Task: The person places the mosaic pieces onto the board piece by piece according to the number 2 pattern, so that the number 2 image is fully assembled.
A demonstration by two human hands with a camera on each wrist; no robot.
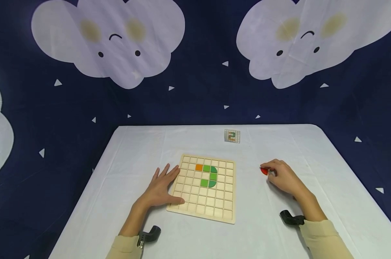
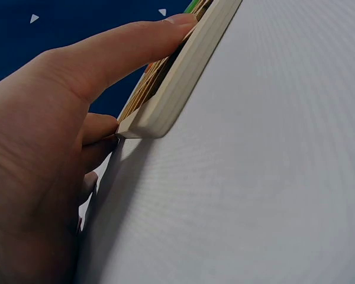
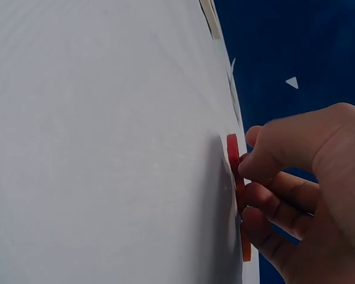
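Board [image 1: 228,196] lay left of my right grip [image 1: 281,176], whose curled fingers pinched a red piece [image 1: 264,171] over the worktop [image 1: 254,223]; my left grip [image 1: 160,190], fingers spread, rested on the board's left edge. I couldn't tell the piece's long axis.

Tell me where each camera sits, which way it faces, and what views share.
Head: worn on the head, facing forward and down over the white table; the left hand, right hand, forearms and sleeves show.
Left wrist: on that wrist, facing along the hand to the edge of the wooden board; thumb and fingers show.
Right wrist: on that wrist, facing the red piece at that hand's fingertips; only the right hand shows.
Shared: head and left wrist both show the left hand at the wooden board.
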